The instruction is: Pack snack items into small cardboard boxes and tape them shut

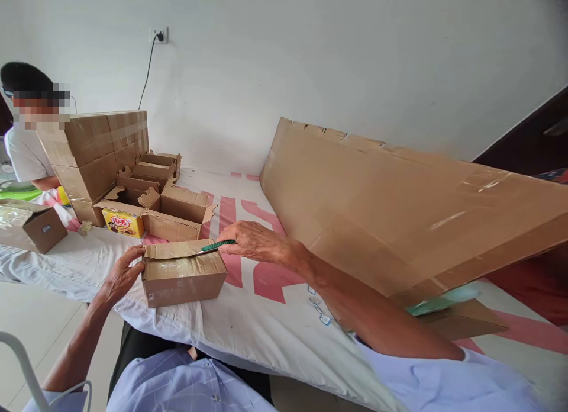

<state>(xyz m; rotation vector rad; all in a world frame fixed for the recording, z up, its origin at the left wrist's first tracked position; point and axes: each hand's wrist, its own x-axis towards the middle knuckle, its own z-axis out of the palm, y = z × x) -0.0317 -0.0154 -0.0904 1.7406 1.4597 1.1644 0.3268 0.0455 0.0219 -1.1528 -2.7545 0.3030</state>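
Observation:
A small brown cardboard box [185,286] sits near the front edge of the cloth-covered table, with clear tape across its top and a gap showing along the top seam. My right hand [249,241] is closed around a green utility knife [218,245], whose blade meets that seam toward the right. At the box's left end, my left hand [122,274] grips the top corner with its fingers and thumb. Just behind stand several opened cardboard boxes [175,225] and a yellow printed carton [123,222].
Stacked taped boxes [91,148] rise at the left beside a seated person [29,154]. Another taped box [42,231] lies at the far left edge. A large cardboard sheet [377,211] leans across the right side. Small labels [319,310] lie on the cloth.

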